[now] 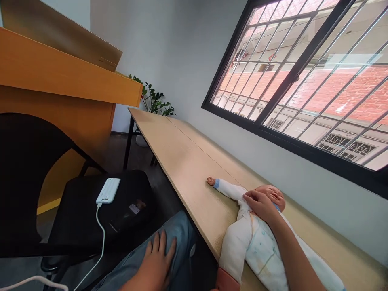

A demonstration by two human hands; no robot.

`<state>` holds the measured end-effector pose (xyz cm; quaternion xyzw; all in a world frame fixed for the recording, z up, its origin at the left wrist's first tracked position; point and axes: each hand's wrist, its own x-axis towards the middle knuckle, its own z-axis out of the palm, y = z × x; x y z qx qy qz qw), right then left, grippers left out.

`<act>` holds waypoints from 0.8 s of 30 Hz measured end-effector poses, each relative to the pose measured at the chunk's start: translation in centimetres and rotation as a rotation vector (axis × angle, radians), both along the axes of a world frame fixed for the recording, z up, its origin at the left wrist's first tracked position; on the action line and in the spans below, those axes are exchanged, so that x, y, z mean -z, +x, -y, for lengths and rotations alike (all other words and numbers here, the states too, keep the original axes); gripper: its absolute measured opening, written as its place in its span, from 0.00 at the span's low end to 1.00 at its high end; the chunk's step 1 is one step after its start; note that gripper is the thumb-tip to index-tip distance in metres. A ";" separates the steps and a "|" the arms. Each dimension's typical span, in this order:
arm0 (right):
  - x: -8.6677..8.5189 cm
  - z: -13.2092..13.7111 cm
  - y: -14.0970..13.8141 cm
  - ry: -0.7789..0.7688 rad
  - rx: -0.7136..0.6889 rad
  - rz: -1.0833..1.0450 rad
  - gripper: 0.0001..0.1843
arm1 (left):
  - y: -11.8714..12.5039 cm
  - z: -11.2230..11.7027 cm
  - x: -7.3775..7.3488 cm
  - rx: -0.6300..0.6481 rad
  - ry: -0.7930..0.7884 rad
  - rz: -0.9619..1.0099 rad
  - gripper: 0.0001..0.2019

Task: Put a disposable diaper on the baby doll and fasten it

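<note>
A baby doll (257, 242) in white clothes lies on its back on the long wooden table (182, 161), one arm stretched out to the left. My right hand (260, 204) rests on the doll's chest and neck, fingers curled and pinching the white cloth just below its head (274, 194). My left hand (159, 256) lies flat and open on my jeans-clad thigh (178, 238), below the table's edge, holding nothing.
A black chair (100, 214) at my left carries a white power bank (108, 190) with a white cable (101, 238). An orange wooden cabinet (60, 76) stands behind it. A potted plant (154, 101) sits at the table's far end. A barred window (303, 72) runs along the right wall.
</note>
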<state>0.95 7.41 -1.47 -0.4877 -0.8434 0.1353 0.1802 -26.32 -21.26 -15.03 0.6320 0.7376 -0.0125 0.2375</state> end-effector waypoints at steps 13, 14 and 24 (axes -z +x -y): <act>-0.2 0.3 -0.3 0.011 0.021 -0.048 0.21 | 0.9 -1.0 4.9 -0.052 0.220 -0.203 0.45; -0.3 0.4 -0.3 0.014 0.022 -0.066 0.20 | 1.0 -0.9 4.5 -0.050 0.209 -0.210 0.45; -0.5 1.6 -0.5 0.057 0.084 -0.296 0.10 | -2.2 -2.1 6.1 -0.092 0.320 -0.006 0.37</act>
